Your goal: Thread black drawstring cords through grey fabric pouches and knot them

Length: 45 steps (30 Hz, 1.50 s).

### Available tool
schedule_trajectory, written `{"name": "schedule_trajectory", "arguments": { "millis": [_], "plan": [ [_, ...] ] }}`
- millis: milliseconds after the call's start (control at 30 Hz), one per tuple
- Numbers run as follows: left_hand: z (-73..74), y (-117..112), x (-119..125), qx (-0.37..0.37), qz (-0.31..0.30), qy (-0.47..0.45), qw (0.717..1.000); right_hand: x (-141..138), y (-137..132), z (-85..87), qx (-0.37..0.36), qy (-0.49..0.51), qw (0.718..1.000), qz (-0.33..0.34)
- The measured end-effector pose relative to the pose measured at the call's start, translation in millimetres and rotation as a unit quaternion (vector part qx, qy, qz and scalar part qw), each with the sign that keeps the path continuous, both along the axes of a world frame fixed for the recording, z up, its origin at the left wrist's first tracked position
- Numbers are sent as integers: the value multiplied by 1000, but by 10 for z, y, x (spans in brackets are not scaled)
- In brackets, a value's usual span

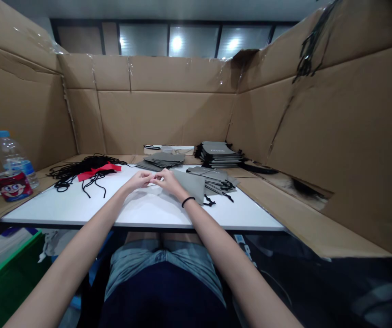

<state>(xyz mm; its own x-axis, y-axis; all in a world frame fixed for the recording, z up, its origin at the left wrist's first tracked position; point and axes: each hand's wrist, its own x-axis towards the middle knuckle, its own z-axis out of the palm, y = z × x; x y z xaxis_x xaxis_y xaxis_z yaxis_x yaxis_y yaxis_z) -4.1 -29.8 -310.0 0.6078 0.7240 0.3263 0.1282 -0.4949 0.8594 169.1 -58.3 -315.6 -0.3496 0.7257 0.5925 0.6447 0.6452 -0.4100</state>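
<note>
My left hand (137, 180) and my right hand (167, 181) meet over the white table (79, 207), fingers pinched together at the left edge of a flat grey paper bag (191, 184). What the fingertips pinch is too small to make out. A black band circles my right wrist. Right of the bag lies a low pile of grey bags with black cord handles (212, 178). A bundle of loose black cords (79, 171) with a red strip (98, 171) lies to the left.
A taller stack of grey bags (219, 155) and a flat stack (163, 160) sit at the back. A water bottle (13, 157) and a red cartoon cup (13, 187) stand at far left. Cardboard walls (161, 114) enclose the table. A green bin (7, 269) sits low left.
</note>
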Motion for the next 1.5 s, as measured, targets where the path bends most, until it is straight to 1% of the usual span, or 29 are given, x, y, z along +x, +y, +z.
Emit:
{"name": "schedule_trajectory", "arguments": {
  "millis": [100, 200, 367, 500, 600, 733, 800, 867, 967, 1067, 1167, 1233, 1367, 1500],
  "plan": [
    [47, -23, -33, -36, -21, -9, 999, -12, -36, 40, 3, 10, 999, 41],
    [60, -40, -46, -13, -21, -28, 999, -16, -58, 70, 12, 13, 999, 50],
    [47, -51, -9, 42, 30, -28, 998, -14, -41, 66, 32, -9, 999, 27],
    [47, -41, 4, 58, 39, -11, 998, -29, -63, 64, 50, -54, 997, -18],
    [46, -12, 0, 27, 41, -16, 999, -34, -96, 73, 75, -79, 994, -30],
    [26, 14, 11, -62, 53, -19, 996, -23, -104, 70, 83, -97, 992, -17],
    [13, 5, 12, -65, 39, 9, 997, -18, -96, 62, 73, -96, 993, -15],
    [5, -13, 0, -40, 13, 50, 998, -14, -90, 55, 61, -91, 994, -13],
    [13, -33, -34, -13, -35, 71, 997, -10, -83, 51, 37, -65, 997, 4],
    [37, -33, -52, -26, -62, 27, 997, -8, -76, 69, -2, 10, 999, 43],
    [59, -32, -22, -42, -43, -36, 998, -12, -71, 107, -26, 86, 993, 81],
    [70, -39, 20, -50, -26, -72, 996, -23, -70, 131, -21, 125, 988, 88],
    [83, -67, 104, -80, -12, -111, 990, -62, -65, 139, 7, 162, 984, 69],
    [82, -87, 152, -105, 0, -126, 986, -85, -49, 112, 21, 164, 985, 48]
  ]
}}
